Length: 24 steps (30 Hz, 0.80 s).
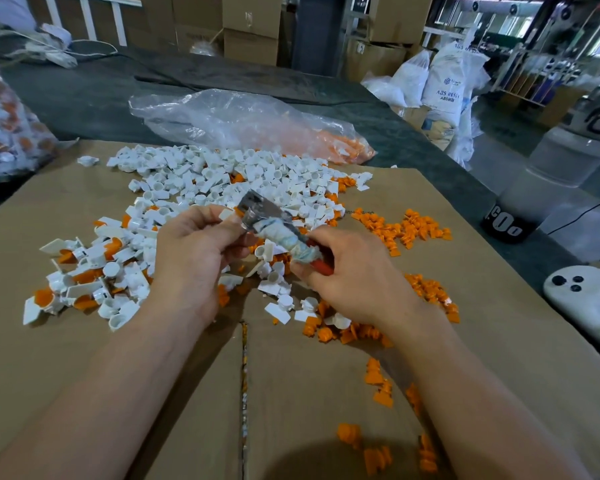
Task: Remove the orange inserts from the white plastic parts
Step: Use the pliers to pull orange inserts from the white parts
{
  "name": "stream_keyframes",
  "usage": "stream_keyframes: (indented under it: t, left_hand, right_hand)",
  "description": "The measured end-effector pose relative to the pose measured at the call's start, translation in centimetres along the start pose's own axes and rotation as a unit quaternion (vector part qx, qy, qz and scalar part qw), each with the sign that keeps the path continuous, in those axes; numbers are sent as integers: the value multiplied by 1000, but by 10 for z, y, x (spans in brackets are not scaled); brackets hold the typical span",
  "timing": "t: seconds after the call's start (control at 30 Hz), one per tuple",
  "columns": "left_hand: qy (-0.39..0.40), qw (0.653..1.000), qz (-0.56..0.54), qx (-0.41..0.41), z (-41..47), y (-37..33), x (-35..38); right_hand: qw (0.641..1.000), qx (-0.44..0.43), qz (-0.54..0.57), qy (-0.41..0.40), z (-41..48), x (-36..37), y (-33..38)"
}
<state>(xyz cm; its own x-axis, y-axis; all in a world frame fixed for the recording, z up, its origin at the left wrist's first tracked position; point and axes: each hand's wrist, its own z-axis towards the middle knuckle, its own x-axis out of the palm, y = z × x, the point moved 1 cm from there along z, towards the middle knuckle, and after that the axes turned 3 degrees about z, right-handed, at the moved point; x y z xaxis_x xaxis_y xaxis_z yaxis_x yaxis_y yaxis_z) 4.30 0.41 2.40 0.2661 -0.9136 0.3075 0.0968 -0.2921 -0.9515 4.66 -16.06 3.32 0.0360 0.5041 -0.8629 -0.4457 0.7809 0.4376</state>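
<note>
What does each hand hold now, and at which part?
The right hand grips the metal tool by its cloth-wrapped red handle. The left hand pinches a small white part; where, unclear.

Dark counter (84, 98) bearing flattened cardboard (499, 341) and clear bag (239, 119); on the cardboard, heaped white plastic parts (222, 174), scattered orange inserts (406, 230).

I see small white plastic moulded parts (222, 181) heaped from ten to twelve o'clock. Those at nine o'clock still carry orange plastic inserts (44, 296). Loose inserts (406, 228) lie scattered from two to five o'clock. One white piece (226, 213) sits pinched in my left grip (194, 247).
</note>
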Motion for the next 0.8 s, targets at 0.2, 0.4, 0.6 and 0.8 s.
stream_keyframes:
  t: [0.2,0.4,0.6,0.8]
  left_hand:
    - [-42,996,69,34,-3,-3,1]
    - [-115,970,178,119,-1,-7,-8]
    - [-201,977,66,25,9,-5,-18]
    - [-193,981,33,1,13,-2,-17]
  right_hand:
    - [998,38,-11,-58,4,-10,-15]
    - [988,124,-21,-86,6,-25,-38]
    - [973,216,-30,-80,5,-35,-62]
    - [962,261,-51,-52,5,-37,-73]
